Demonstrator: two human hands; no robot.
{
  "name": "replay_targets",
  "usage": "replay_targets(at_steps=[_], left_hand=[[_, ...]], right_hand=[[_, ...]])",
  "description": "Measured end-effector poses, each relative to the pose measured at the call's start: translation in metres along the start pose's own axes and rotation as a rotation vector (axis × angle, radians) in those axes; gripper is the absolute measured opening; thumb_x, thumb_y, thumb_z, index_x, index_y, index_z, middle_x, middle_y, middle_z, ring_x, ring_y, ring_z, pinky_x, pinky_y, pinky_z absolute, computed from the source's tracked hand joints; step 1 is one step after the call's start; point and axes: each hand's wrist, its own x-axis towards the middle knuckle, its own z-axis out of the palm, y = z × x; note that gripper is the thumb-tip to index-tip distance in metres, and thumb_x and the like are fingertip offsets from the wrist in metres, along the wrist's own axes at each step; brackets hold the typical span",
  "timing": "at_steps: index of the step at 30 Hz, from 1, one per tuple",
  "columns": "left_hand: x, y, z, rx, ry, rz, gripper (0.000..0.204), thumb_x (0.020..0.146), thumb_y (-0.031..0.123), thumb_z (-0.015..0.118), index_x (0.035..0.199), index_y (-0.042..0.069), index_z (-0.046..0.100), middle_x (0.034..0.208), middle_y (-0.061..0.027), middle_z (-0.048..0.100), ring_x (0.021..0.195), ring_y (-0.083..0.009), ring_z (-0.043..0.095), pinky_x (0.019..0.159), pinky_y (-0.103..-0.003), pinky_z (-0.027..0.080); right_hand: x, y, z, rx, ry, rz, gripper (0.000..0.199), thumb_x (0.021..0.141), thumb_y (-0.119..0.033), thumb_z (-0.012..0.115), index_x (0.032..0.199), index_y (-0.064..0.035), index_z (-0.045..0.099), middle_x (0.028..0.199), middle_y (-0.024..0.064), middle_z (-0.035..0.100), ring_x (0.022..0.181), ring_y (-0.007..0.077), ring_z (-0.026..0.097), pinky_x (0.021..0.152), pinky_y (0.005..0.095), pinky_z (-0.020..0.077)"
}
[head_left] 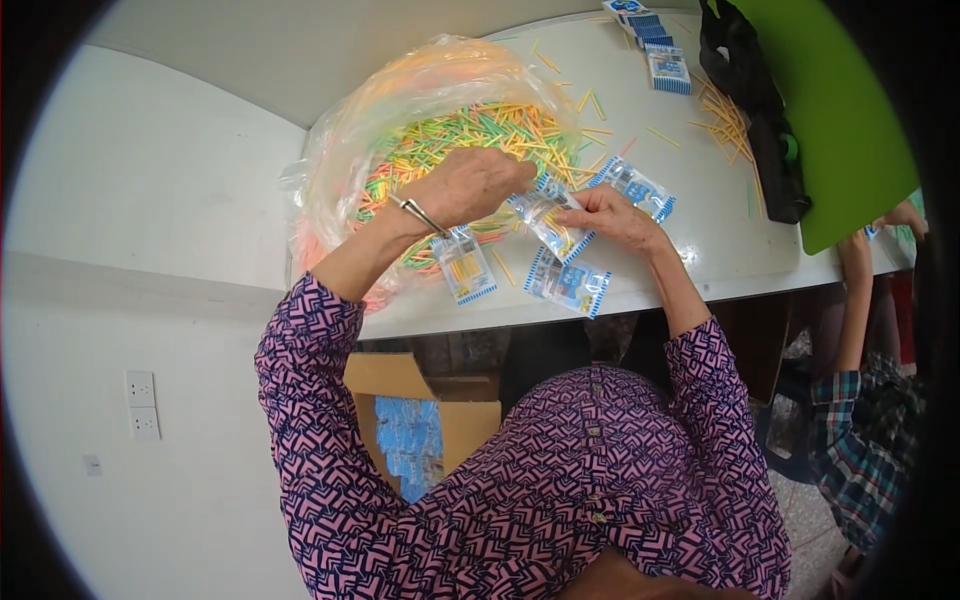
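Observation:
My right hand (615, 220) pinches a small clear-and-blue packet (552, 215) between thumb and fingers, with yellow sticks visible inside. At the packet's upper end, the fingers of my left hand (475, 185) are closed together; what they hold is hidden. Under and beyond my left hand, a large clear plastic bag (335, 160) lies open, full of thin green, yellow, orange and pink sticks (470, 130). Around my hands lie a packet with yellow sticks (465, 268), a packet (568, 283) near the table edge and another packet (635, 188) beyond my right hand.
Loose yellow sticks (728, 118) lie beside a black object (755, 110) and a green panel (840, 100) on the right. More packets (665, 65) rest at the back. Below the table is a cardboard box (470, 425) of blue packets. Another person's arm (855, 300) is at right.

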Motion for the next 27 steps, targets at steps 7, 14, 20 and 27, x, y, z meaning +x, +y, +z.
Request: replay_targets(at_steps=[7,14,20,27], left_hand=[[0.012,-0.035,-0.01,-0.546,-0.007,-0.158,0.026,0.088,0.019,0.057,0.109,0.004,0.055,0.095,-0.0087,0.061,0.085,-0.0188,0.061,0.074,-0.032,0.049],[0.013,-0.024,0.022,-0.748,0.253,-0.162,0.035,0.096,0.024,0.046,0.12,-0.001,0.05,0.115,-0.0107,0.056,0.108,-0.0205,0.054,0.095,-0.031,0.042],[0.021,-0.006,0.026,-0.789,0.19,-0.099,0.048,0.096,0.022,0.044,0.136,0.0,0.029,0.131,-0.0153,0.047,0.124,-0.0228,0.043,0.102,-0.031,0.035],[0.011,-0.006,0.037,-1.02,0.199,-0.265,0.031,0.092,0.013,0.053,0.119,-0.001,0.048,0.104,-0.0087,0.06,0.096,-0.0133,0.058,0.085,-0.026,0.046]], right_hand=[[0.011,-0.015,0.003,0.188,0.026,-0.053,0.029,0.085,-0.024,0.064,0.101,0.001,0.066,0.082,-0.0018,0.065,0.072,0.0014,0.055,0.064,0.0179,0.0417],[0.02,-0.015,0.01,0.347,0.083,-0.1,0.035,0.085,-0.029,0.065,0.102,0.0015,0.064,0.084,0.0003,0.065,0.07,0.0028,0.055,0.063,0.0184,0.0417],[0.019,0.002,0.005,0.286,0.189,-0.052,0.036,0.085,-0.03,0.065,0.102,0.0017,0.064,0.086,0.0017,0.066,0.072,0.0034,0.056,0.065,0.019,0.0428],[0.002,-0.016,0.006,0.277,0.111,-0.082,0.028,0.084,-0.022,0.066,0.098,0.0018,0.066,0.085,0.0018,0.066,0.075,0.0044,0.057,0.07,0.0203,0.0437]])
